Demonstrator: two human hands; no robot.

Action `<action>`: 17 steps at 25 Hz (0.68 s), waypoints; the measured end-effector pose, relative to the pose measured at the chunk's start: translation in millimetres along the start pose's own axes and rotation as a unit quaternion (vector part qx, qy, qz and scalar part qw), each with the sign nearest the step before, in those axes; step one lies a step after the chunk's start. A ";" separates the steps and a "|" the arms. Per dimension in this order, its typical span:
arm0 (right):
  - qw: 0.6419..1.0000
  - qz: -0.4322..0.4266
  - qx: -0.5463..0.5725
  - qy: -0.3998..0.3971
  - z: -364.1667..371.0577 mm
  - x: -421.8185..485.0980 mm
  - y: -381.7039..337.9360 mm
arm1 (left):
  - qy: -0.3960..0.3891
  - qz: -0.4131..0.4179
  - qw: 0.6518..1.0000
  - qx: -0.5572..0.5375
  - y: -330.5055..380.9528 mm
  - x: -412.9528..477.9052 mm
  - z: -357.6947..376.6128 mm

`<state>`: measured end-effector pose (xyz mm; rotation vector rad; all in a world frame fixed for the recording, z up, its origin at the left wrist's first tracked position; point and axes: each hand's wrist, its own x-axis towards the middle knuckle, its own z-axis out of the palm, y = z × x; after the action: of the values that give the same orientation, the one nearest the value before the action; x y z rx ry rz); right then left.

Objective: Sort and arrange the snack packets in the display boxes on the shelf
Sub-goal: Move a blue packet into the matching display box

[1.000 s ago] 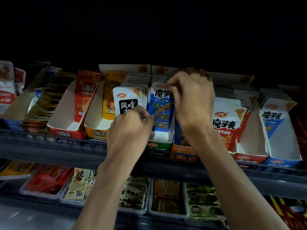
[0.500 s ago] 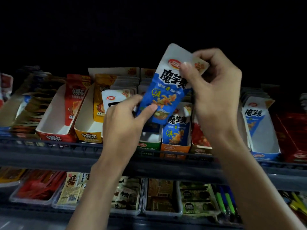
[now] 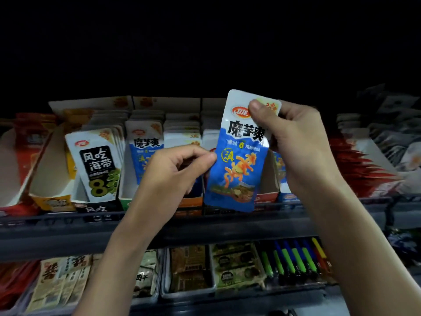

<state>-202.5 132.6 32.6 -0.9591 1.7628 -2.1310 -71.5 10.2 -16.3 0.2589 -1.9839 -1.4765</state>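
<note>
A blue-and-white snack packet (image 3: 239,160) hangs upright in front of the shelf, lifted clear of the display boxes. My right hand (image 3: 293,142) pinches its top right corner, thumb on the front. My left hand (image 3: 173,172) touches the packet's left edge with thumb and forefinger. Behind them stands a row of display boxes: one with black-label seaweed packets (image 3: 98,167), one with matching blue packets (image 3: 145,144), and an orange-fronted box (image 3: 191,201) partly hidden by my left hand.
Red and orange display boxes (image 3: 34,169) stand at the left, red packets (image 3: 355,165) at the right. A dark shelf rail (image 3: 68,233) runs below. The lower shelf holds trays of packets (image 3: 191,267) and green and blue pens (image 3: 293,258).
My right hand pulled a blue packet up out of a display box and carried it to the right. My left hand left the seaweed packets and came to the lifted packet's edge.
</note>
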 end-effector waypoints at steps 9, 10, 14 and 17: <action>1.000 -0.010 0.004 0.003 -34.2 1.2 2.1 | -0.060 0.030 0.996 0.057 3.5 0.8 39.4; 1.000 -0.010 -0.001 -0.001 -36.7 1.2 2.0 | -0.066 0.038 0.994 0.074 0.4 2.0 40.9; 0.997 0.000 -0.075 -0.002 -50.9 3.2 1.8 | -0.050 0.070 0.987 0.138 -9.9 6.4 46.7; 0.990 0.017 -0.141 -0.018 -59.7 5.3 2.6 | -0.044 0.097 0.981 0.164 -11.2 7.6 51.3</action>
<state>-243.0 176.6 27.8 -1.0152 2.0861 -1.8639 -110.4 42.8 -31.9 0.1339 -2.2518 -1.0529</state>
